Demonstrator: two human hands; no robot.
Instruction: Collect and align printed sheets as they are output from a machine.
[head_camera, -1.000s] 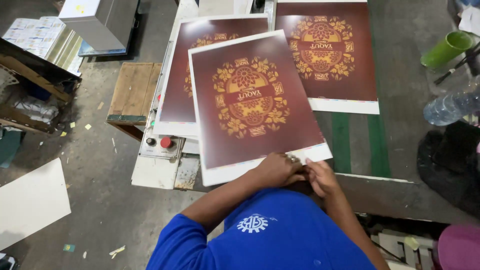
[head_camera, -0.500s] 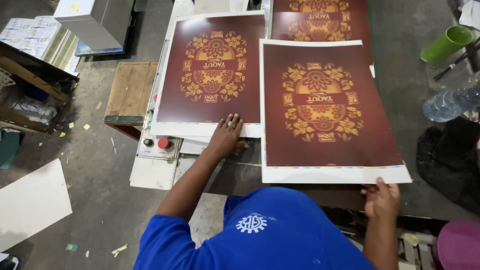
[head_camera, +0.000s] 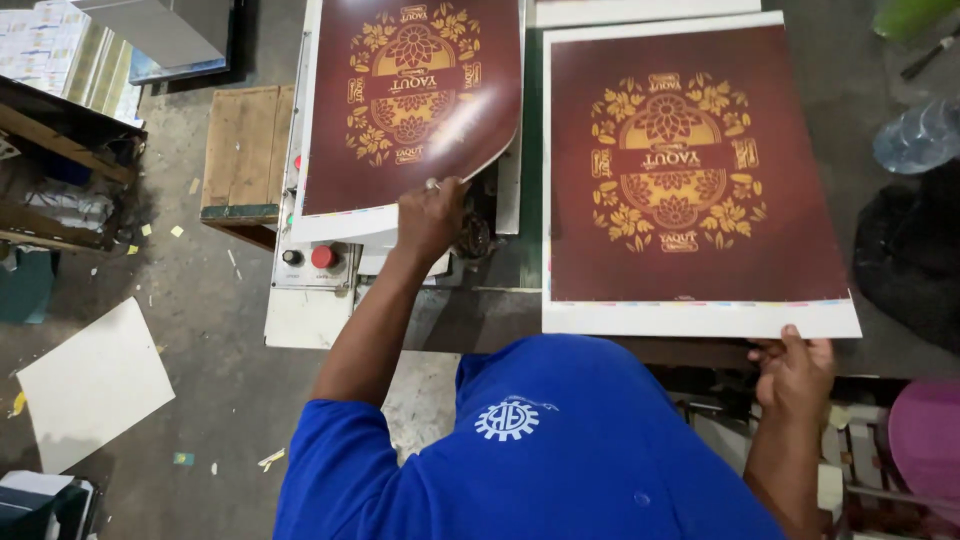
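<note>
Two large maroon printed sheets with gold floral ornament and white margins lie on a work table. My left hand (head_camera: 430, 215) grips the near right corner of the left sheet (head_camera: 400, 110) and lifts it so the corner curls up. My right hand (head_camera: 795, 370) holds the near right edge of the right sheet (head_camera: 690, 170), which lies flat on the green table top (head_camera: 530, 150). My blue shirt fills the bottom of the view.
A control panel with a red button (head_camera: 322, 257) sits at the table's left front. A wooden crate (head_camera: 240, 150) stands left of it. A white board (head_camera: 95, 385) lies on the floor. A plastic bottle (head_camera: 915, 135) and black bag (head_camera: 905, 260) are on the right.
The right sheet was carried from over the left sheet to the table's right side. My left hand moved onto the left sheet and now lifts its corner.
</note>
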